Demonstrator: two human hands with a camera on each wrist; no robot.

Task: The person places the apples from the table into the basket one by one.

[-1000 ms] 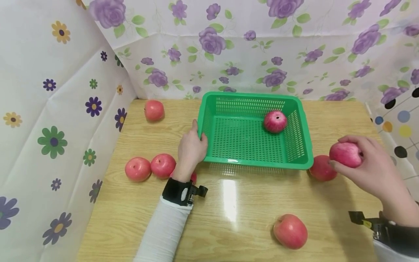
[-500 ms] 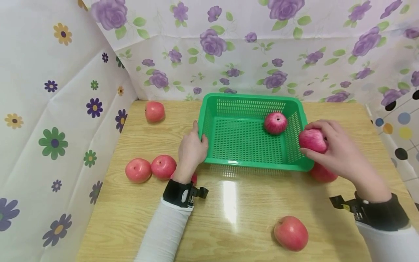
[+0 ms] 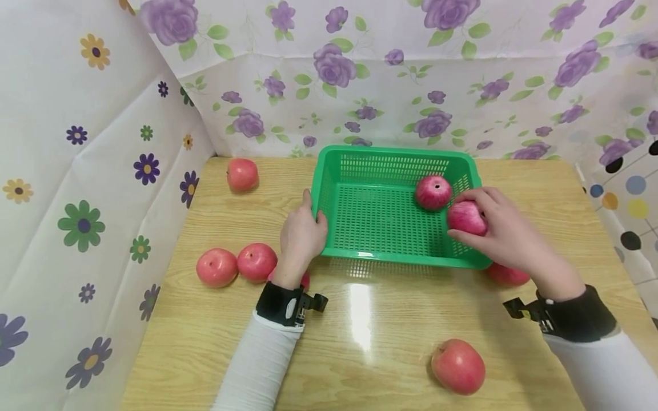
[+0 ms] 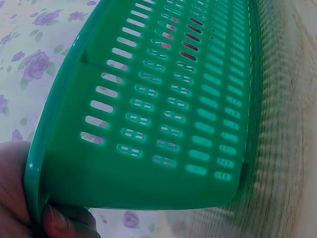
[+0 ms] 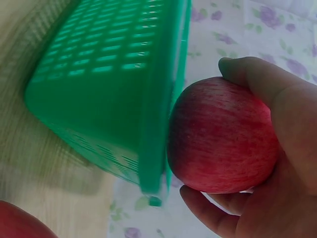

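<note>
A green perforated basket (image 3: 390,260) stands on the wooden table with one dark red apple (image 3: 433,192) inside, near its right end. My left hand (image 3: 302,231) grips the basket's left rim; in the left wrist view its fingers (image 4: 64,220) curl around that rim. My right hand (image 3: 506,231) holds a streaked red apple (image 3: 466,218) over the basket's right rim. The right wrist view shows this apple (image 5: 223,136) between thumb and fingers, close beside the rim. Another apple (image 3: 508,275) lies below the right hand, partly hidden by it and the basket.
Left of the basket, two apples (image 3: 217,267) lie side by side, and a third is mostly hidden behind the left wrist. One apple (image 3: 243,174) sits at the back left, another (image 3: 458,366) at the front right. Flowered sheets (image 3: 288,63) hang behind the table.
My right hand has carried its apple leftward, from right of the basket to above its right rim. The left hand and basket have stayed in place.
</note>
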